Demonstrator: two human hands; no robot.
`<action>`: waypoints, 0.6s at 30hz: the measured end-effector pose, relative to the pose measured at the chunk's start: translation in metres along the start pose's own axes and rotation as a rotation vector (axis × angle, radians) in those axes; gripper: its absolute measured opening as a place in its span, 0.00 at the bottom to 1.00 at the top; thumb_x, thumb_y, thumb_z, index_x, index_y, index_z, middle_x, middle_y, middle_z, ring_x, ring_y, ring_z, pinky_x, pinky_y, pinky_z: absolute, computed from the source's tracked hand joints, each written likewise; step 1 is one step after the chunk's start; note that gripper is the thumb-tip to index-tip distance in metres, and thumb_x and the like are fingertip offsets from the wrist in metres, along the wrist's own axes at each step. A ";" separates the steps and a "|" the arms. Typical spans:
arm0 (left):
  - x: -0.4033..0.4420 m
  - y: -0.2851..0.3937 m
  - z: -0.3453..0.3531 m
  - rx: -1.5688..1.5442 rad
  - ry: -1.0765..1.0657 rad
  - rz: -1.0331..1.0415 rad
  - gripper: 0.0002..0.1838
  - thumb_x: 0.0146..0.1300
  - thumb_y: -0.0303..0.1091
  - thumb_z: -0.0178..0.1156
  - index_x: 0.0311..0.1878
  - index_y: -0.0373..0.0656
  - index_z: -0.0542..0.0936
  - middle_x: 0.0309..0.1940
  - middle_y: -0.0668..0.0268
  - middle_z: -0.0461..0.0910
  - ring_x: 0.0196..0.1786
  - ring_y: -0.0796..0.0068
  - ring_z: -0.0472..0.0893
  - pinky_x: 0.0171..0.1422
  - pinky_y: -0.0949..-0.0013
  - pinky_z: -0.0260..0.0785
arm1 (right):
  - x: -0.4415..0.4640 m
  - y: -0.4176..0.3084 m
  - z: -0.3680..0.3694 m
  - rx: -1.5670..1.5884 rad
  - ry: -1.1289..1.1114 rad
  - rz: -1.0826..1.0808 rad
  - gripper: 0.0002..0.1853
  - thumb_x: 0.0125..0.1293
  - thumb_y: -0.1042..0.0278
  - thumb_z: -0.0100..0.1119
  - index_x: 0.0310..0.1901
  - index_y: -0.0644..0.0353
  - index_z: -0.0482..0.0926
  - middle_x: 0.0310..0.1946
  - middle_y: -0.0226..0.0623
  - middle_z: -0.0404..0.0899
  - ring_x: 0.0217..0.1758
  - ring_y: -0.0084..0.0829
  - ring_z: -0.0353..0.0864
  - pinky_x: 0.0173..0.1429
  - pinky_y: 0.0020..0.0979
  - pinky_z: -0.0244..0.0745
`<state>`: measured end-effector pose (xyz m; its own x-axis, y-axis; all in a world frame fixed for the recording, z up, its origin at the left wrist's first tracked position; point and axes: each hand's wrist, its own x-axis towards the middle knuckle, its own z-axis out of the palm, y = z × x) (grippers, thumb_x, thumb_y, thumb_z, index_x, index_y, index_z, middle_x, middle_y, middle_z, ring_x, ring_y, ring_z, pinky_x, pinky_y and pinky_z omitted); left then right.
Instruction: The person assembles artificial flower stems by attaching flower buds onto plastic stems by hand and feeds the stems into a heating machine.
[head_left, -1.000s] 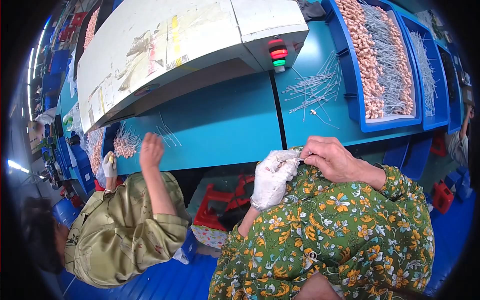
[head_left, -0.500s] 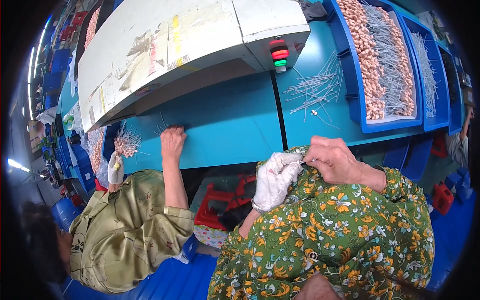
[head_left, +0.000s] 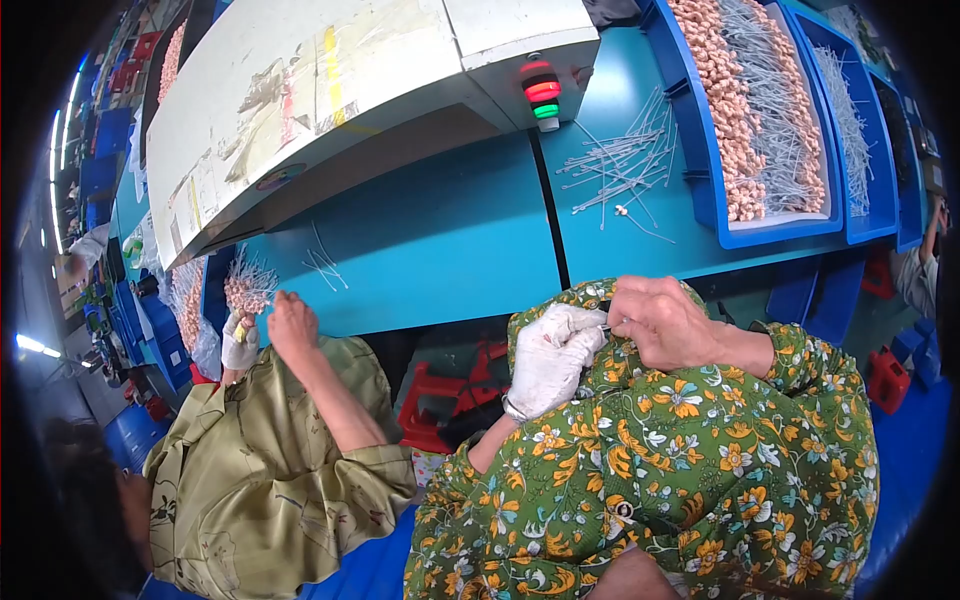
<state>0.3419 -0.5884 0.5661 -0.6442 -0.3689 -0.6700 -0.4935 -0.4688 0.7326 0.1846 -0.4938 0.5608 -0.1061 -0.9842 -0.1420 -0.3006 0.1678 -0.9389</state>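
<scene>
My left hand [head_left: 548, 365], in a white glove, is closed in a pinch in front of my floral shirt. Its fingertips meet those of my bare right hand [head_left: 658, 322], which is also pinched shut. Whatever sits between them is tiny and mostly covered by the fingers, so I cannot make out its kind. Beyond my hands, on the teal table, a loose pile of thin pale-grey wire-like stems [head_left: 625, 160] lies spread out. A small whitish piece [head_left: 621, 210] is at the pile's near edge.
A blue tray [head_left: 785, 237] at right holds copper-pink-ended stems [head_left: 715, 110]. A white machine housing [head_left: 300, 100] with a red-green signal lamp [head_left: 541, 90] spans the table. At left, a co-worker's bare hand [head_left: 292, 328] is near a bunch of stems [head_left: 250, 280] in their gloved hand.
The co-worker's bare hand has moved left, from the loose stems on the table toward the bunch. My hands stay pinched together, with slight finger movement. The view has shifted slightly.
</scene>
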 end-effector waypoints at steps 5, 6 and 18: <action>-0.001 0.004 0.001 0.022 -0.005 -0.068 0.07 0.58 0.21 0.56 0.38 0.36 0.81 0.30 0.69 0.75 0.25 0.85 0.72 0.28 0.79 0.64 | -0.001 -0.001 0.002 -0.013 -0.018 0.015 0.06 0.43 0.86 0.55 0.24 0.67 0.71 0.24 0.44 0.72 0.26 0.48 0.74 0.27 0.40 0.66; 0.000 0.003 0.002 0.045 -0.018 -0.055 0.07 0.59 0.21 0.56 0.38 0.36 0.81 0.30 0.70 0.75 0.25 0.85 0.71 0.28 0.79 0.64 | -0.002 -0.001 0.002 -0.018 -0.025 0.023 0.05 0.43 0.86 0.54 0.24 0.67 0.71 0.24 0.44 0.72 0.26 0.48 0.74 0.27 0.41 0.66; 0.001 -0.004 0.004 -0.224 0.101 -0.082 0.07 0.61 0.25 0.56 0.42 0.36 0.74 0.27 0.67 0.77 0.23 0.86 0.70 0.25 0.81 0.61 | 0.002 0.001 0.006 0.001 0.002 0.115 0.03 0.48 0.84 0.53 0.26 0.67 0.70 0.25 0.47 0.72 0.31 0.49 0.74 0.32 0.42 0.67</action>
<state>0.3407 -0.5836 0.5627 -0.5404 -0.3953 -0.7427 -0.3929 -0.6620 0.6382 0.1897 -0.4956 0.5575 -0.1415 -0.9583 -0.2483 -0.2859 0.2797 -0.9165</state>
